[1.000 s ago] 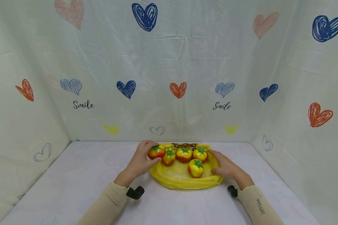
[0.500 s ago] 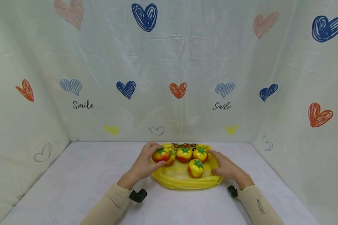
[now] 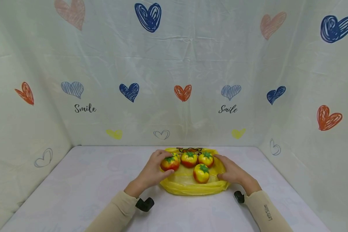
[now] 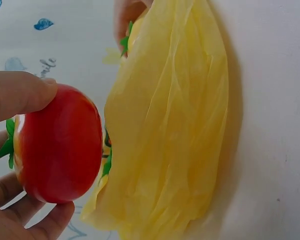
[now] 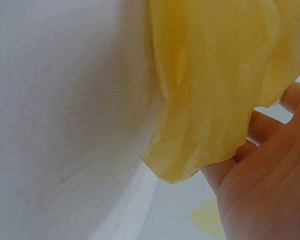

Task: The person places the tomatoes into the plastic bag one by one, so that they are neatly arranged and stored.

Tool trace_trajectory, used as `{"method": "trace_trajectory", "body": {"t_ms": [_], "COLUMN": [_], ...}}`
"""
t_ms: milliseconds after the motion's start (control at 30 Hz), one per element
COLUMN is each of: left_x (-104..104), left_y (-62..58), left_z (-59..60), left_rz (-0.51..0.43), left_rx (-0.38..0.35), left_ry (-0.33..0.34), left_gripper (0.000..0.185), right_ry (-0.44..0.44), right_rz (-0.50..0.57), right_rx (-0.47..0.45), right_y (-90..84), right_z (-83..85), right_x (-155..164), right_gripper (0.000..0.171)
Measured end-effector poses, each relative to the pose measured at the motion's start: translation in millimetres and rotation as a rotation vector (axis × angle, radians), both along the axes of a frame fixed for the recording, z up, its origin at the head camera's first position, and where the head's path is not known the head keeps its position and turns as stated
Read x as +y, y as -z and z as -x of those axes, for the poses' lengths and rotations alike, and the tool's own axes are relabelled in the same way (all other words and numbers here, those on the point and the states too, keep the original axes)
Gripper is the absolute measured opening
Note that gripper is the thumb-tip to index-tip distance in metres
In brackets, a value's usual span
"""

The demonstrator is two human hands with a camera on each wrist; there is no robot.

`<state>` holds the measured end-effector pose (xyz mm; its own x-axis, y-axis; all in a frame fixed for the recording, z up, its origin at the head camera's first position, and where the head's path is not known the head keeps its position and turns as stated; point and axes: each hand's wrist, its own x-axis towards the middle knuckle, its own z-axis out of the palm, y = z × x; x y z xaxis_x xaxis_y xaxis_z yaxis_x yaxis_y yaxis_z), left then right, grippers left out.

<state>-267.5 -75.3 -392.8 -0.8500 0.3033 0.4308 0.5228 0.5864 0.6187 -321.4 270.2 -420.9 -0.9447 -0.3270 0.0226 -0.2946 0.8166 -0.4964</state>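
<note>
- The left hand (image 3: 154,170), fingers curled round a red-and-yellow tomato (image 3: 170,163), has carried it rightward since a second ago, over the near-left edge of the yellow bag (image 3: 188,187); it looks close to being set down.
- The right hand (image 3: 231,172) stays flat, fingers relaxed, on the bag's right edge.
- The held tomato is roundish, without a clear long axis; its green calyx faces up.
- Three other tomatoes (image 3: 189,159) lie farther in.

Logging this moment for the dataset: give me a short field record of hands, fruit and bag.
left hand: grips a toy tomato over the bag's left part
right hand: rests on the right edge of the yellow plastic bag
other tomatoes: three lie on the bag, two at the back, one in front
surface: pale table
</note>
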Motion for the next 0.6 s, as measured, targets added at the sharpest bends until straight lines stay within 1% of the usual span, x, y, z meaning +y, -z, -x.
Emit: {"method": "trace_trajectory", "body": {"t_ms": [267, 433, 600], "left_x": [4, 7, 11], "left_y": [2.9, 2.8, 1.8], "left_z": [-1.1, -1.6, -0.7], "left_rz": [0.013, 0.021, 0.026], "left_rx": [0.004, -0.012, -0.027], "left_ry": [0.030, 0.047, 0.081], "left_gripper": [0.048, 0.048, 0.047], "right_ry": [-0.012, -0.011, -0.011], "right_rz": [-0.014, -0.016, -0.016], "right_rx": [0.008, 0.011, 0.016], "right_y": [1.5, 1.2, 1.1], "right_z": [1.4, 1.5, 1.4], "right_x": [0, -1, -1], "right_gripper": [0.081, 0.081, 0.081]}}
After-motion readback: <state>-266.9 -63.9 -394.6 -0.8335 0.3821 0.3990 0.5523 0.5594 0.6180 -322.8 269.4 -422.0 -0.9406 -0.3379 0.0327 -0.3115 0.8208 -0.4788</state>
